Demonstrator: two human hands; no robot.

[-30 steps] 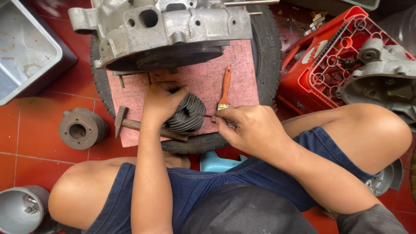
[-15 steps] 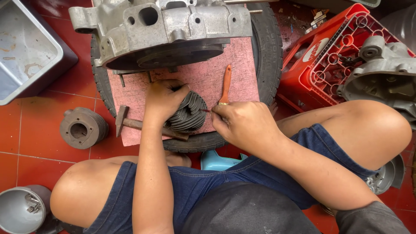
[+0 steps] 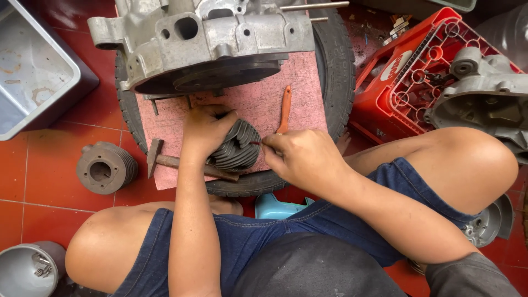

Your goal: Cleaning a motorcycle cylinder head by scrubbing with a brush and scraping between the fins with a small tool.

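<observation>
Right hand point(image 3: 302, 157) shifted closer to finned cylinder point(image 3: 237, 146); left hand point(image 3: 206, 129) grip clamped on it.

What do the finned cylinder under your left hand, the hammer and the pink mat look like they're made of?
Finned cylinder: dull dark-grey metal, probably cast, judging by its thin stacked fins. Hammer: dark metal head on a brown handle that looks like wood, rough and stained. Pink mat: speckled matte sheet, probably pressed fibre or felt; the look leaves it open.
</observation>
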